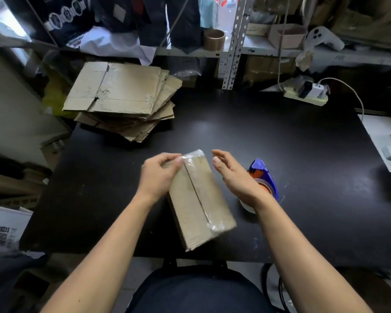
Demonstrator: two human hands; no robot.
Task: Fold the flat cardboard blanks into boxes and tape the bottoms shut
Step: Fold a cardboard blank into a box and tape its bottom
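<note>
The left hand (160, 171) grips the taped box (199, 199) at its far end (seam up); the right hand (231, 175) hovers beside it, fingers relaxed.

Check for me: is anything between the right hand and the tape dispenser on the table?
Nothing visible. The right hand hangs open just above and in front of the tape dispenser, its wrist hiding part of it. The box lies to their left, under the left hand's grip, off that path.

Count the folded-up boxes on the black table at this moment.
1. The taped box lies near the table's front edge, the left hand gripping its far end. The stack of flat blanks at the far left is unfolded, so not counted; none seems hidden.
</note>
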